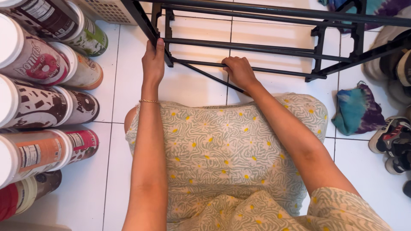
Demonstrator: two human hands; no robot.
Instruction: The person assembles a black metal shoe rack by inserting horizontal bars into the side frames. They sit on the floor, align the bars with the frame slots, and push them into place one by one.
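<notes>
In the head view, a black metal rack frame (274,47) stands on the white tiled floor (201,92) across the upper half of the frame, its thin horizontal bars running from upper left to right; the left hand (153,60) sits at upper centre-left, fingers closed around the frame's slanted left post, thumb laid along the bar; a thin gold bracelet (149,101) circles that wrist just below; the right hand (239,72) lies near the centre top, fingers curled over one of the lower horizontal bars (the one just above a thin diagonal rod), so both hands hold the rack; the two hands are apart, with bare tile between them. Below them, filling the lower centre, the person's lap is covered by a pale green dress with yellow-centred flowers (222,149). Down the left edge stand stacked cylindrical canisters (40,102) with white lids, lying on their sides with their bases toward the middle of the picture, well apart from the left forearm. At right centre a crumpled blue and purple tie-dyed cloth (355,109) lies on the floor just beside the rack's right foot; further right, at the frame edge, dark shoes (391,139) sit on the tiles; a pale perforated basket (107,10) shows at the top left, behind the frame.
</notes>
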